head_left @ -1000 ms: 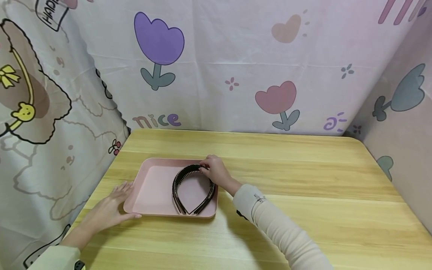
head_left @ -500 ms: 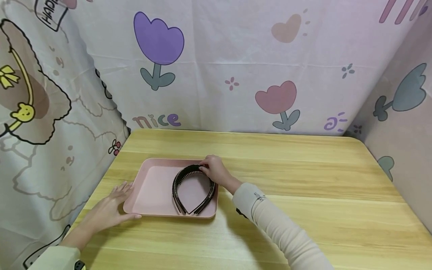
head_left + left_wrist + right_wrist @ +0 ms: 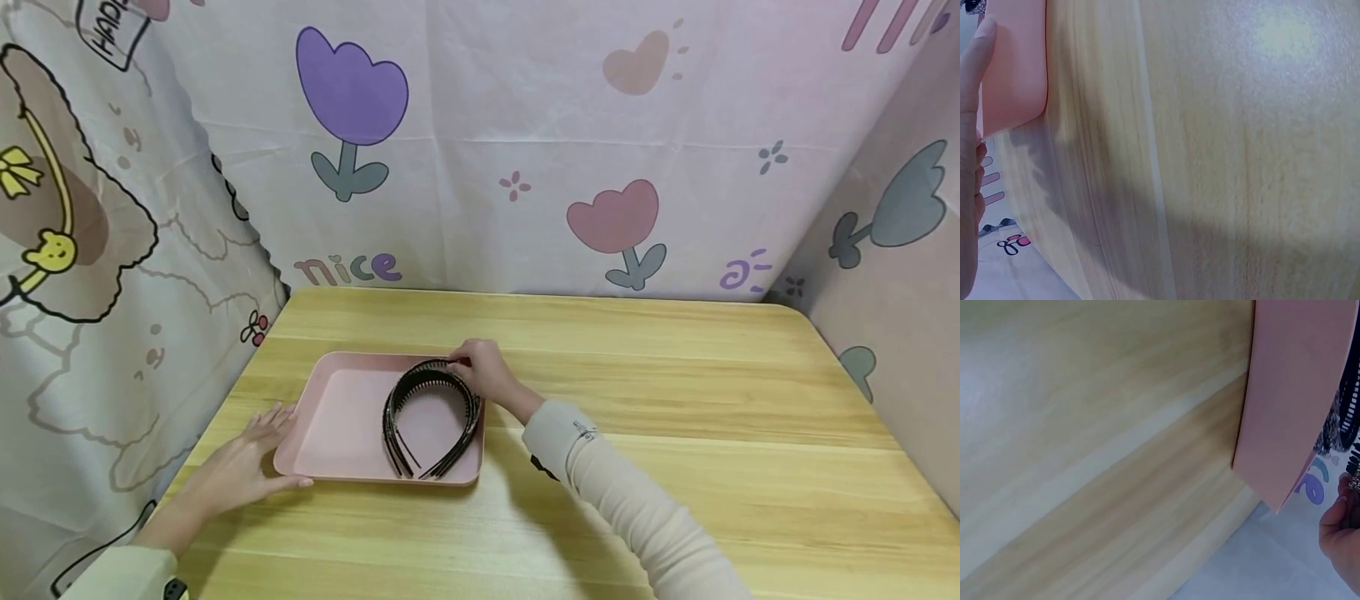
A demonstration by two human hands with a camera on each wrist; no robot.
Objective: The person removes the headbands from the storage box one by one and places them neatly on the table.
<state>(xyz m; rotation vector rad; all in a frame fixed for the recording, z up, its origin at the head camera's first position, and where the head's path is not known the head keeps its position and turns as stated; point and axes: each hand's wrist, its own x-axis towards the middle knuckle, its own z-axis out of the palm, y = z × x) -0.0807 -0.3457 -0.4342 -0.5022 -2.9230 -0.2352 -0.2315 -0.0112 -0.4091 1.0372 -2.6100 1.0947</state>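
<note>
A pink tray sits on the table, and its right half holds several dark toothed headbands lying together. My right hand pinches one headband at its top, near the tray's far right corner. That headband's arc stands a little apart from the others, and its ends spread over theirs. My left hand rests with straight fingers along the tray's left side, thumb at the front left corner. In the left wrist view the thumb lies along the tray's wall.
The wooden table extends well to the right of the tray. Patterned cloth hangs behind it and along both sides. A shadow of the right arm falls on the tabletop.
My right hand has shifted slightly up and right with one headband, whose arc now shows apart from the stack. My left hand and the tray have stayed put.
</note>
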